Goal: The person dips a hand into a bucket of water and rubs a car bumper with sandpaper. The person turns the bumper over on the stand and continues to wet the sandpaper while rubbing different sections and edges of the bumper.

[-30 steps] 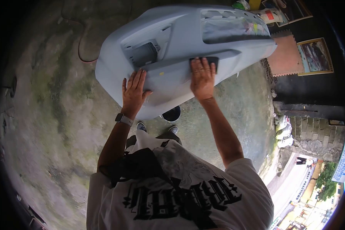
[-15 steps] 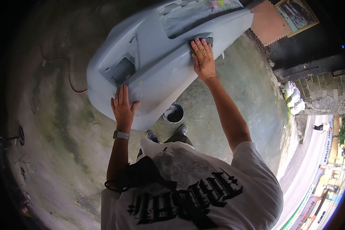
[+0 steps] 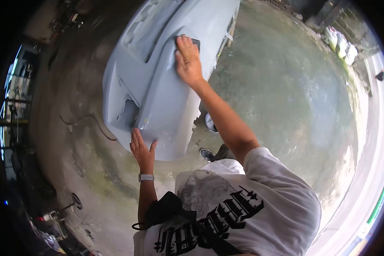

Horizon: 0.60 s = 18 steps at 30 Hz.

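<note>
A grey car bumper (image 3: 175,106) stretches away from me, with recessed openings along its left side. My right hand (image 3: 188,59) lies flat on its upper surface, pressing down a piece of dark sandpaper (image 3: 196,42). Only the edges of the sandpaper show past the fingers. Near the bumper's closer end, my left hand (image 3: 143,149) rests with fingers spread and thumb apart, touching the surface by a small opening. It holds nothing. A watch (image 3: 146,177) is on the left wrist.
A bucket (image 3: 210,123) stands on the concrete floor (image 3: 281,111), partly hidden behind my right arm. My shoe (image 3: 207,154) is just below it. A thin hose (image 3: 96,120) lies left of the bumper. White sacks (image 3: 341,45) sit at upper right.
My view has turned, so the bumper now points more steeply upward in the picture. The right hand stays over the sandpaper on the bumper. The left hand still rests near the closer end.
</note>
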Motion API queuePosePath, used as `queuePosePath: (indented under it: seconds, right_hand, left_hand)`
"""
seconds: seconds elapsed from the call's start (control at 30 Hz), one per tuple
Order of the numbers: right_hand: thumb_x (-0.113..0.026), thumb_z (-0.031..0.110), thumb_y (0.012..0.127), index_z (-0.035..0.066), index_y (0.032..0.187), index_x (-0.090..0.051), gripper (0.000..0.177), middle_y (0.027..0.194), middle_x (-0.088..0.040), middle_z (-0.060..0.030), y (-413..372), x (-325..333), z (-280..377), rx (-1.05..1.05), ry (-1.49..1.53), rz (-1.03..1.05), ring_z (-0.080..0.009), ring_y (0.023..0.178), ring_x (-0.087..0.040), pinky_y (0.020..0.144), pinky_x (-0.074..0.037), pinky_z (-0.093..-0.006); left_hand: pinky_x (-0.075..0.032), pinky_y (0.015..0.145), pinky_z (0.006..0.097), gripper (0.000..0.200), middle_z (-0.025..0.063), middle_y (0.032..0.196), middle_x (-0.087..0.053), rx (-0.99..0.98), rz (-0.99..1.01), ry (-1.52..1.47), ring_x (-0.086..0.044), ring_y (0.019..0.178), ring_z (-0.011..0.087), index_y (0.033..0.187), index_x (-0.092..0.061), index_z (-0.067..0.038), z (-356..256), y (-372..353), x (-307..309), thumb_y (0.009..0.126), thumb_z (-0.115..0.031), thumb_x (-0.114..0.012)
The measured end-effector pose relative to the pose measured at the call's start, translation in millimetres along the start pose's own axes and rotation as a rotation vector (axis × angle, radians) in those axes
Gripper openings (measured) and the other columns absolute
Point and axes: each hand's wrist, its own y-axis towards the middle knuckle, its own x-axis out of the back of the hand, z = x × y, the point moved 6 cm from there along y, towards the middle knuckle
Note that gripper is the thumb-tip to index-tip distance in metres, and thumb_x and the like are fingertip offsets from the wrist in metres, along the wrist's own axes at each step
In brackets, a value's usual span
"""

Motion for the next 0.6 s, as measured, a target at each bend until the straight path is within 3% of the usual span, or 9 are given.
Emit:
queuePosePath:
  seconds: [0.13, 0.2, 0.23, 0.3, 0.33, 0.5, 0.57, 0.6]
  right_hand:
    - [-0.053, 0.015, 0.1, 0.008, 0.151, -0.046, 0.051, 0.157, -0.042, -0.02, -56, 10, -3, 0.022, -0.01, 0.012, -0.0379, 0.147, -0.037, 0.122, -0.023, -0.0527]
    - [-0.052, 0.012, 0.103, 0.008, 0.152, -0.046, 0.049, 0.156, -0.044, -0.0175, -100, 20, -38, -0.175, 0.05, -0.04, -0.0331, 0.15, -0.034, 0.124, -0.022, -0.044]
    - [-0.052, 0.012, 0.103, 0.008, 0.152, -0.046, 0.049, 0.156, -0.044, -0.0175, -104, 24, -51, -0.183, 0.048, -0.047, -0.0331, 0.15, -0.034, 0.124, -0.022, -0.044]
    - [-0.051, 0.016, 0.105, 0.007, 0.149, -0.05, 0.044, 0.155, -0.047, -0.0167, -95, 30, -87, -0.401, 0.207, -0.111, -0.0311, 0.149, -0.036, 0.123, -0.025, -0.0385]
    - [-0.049, 0.019, 0.107, 0.006, 0.145, -0.054, 0.041, 0.153, -0.049, -0.0161, -79, 27, -89, -0.324, 0.191, -0.128, -0.0299, 0.148, -0.038, 0.122, -0.028, -0.0357]
    - [-0.049, 0.025, 0.108, 0.006, 0.143, -0.056, 0.04, 0.148, -0.055, -0.0145, -22, 32, -44, -0.312, 0.228, -0.074, -0.0262, 0.143, -0.045, 0.119, -0.032, -0.0352]
    - [-0.05, 0.027, 0.108, 0.007, 0.143, -0.056, 0.041, 0.146, -0.057, -0.0135, -30, 40, -3, -0.381, 0.608, 0.054, -0.0226, 0.14, -0.048, 0.117, -0.034, -0.0343]
    - [-0.049, 0.028, 0.109, 0.008, 0.145, -0.055, 0.042, 0.145, -0.057, -0.0136, -39, 45, 17, -0.412, 0.613, 0.085, -0.0217, 0.136, -0.051, 0.116, -0.037, -0.0344]
  left_hand:
    - [-0.025, 0.119, 0.0501, 0.098, 0.0216, 0.161, -0.033, -0.018, 0.028, 0.056, -0.032, 0.148, 0.0375, 0.159, -0.024, 0.0, 2, 2, 2, 0.088, -0.051, -0.07]
    - [-0.024, 0.119, 0.0505, 0.098, 0.0206, 0.161, -0.033, -0.041, 0.036, 0.054, -0.031, 0.148, 0.0368, 0.159, -0.024, -0.001, 2, 3, 3, 0.088, -0.051, -0.07]
    - [-0.024, 0.12, 0.051, 0.098, 0.0195, 0.161, -0.033, -0.045, 0.037, 0.044, -0.031, 0.149, 0.0362, 0.159, -0.024, -0.001, 3, 2, 3, 0.088, -0.051, -0.07]
    - [-0.024, 0.12, 0.0509, 0.098, 0.0199, 0.161, -0.033, -0.045, 0.041, 0.042, -0.031, 0.149, 0.0364, 0.159, -0.024, -0.001, 0, 1, 4, 0.088, -0.05, -0.071]
    - [-0.023, 0.12, 0.0509, 0.098, 0.0203, 0.161, -0.033, -0.039, 0.039, 0.036, -0.031, 0.149, 0.0366, 0.159, -0.023, 0.0, 0, 3, 5, 0.088, -0.049, -0.071]
    - [-0.024, 0.12, 0.0506, 0.098, 0.021, 0.161, -0.033, -0.035, 0.069, 0.021, -0.031, 0.148, 0.0375, 0.159, -0.023, -0.001, 3, 4, 7, 0.089, -0.047, -0.072]
    - [-0.024, 0.12, 0.0508, 0.097, 0.0213, 0.161, -0.033, -0.024, 0.096, -0.002, -0.031, 0.148, 0.0383, 0.16, -0.023, -0.002, 6, 6, 9, 0.089, -0.046, -0.072]
    - [-0.025, 0.119, 0.0512, 0.096, 0.0222, 0.161, -0.032, -0.012, 0.061, -0.144, -0.032, 0.148, 0.0381, 0.16, -0.023, -0.002, 7, 11, 13, 0.089, -0.045, -0.073]
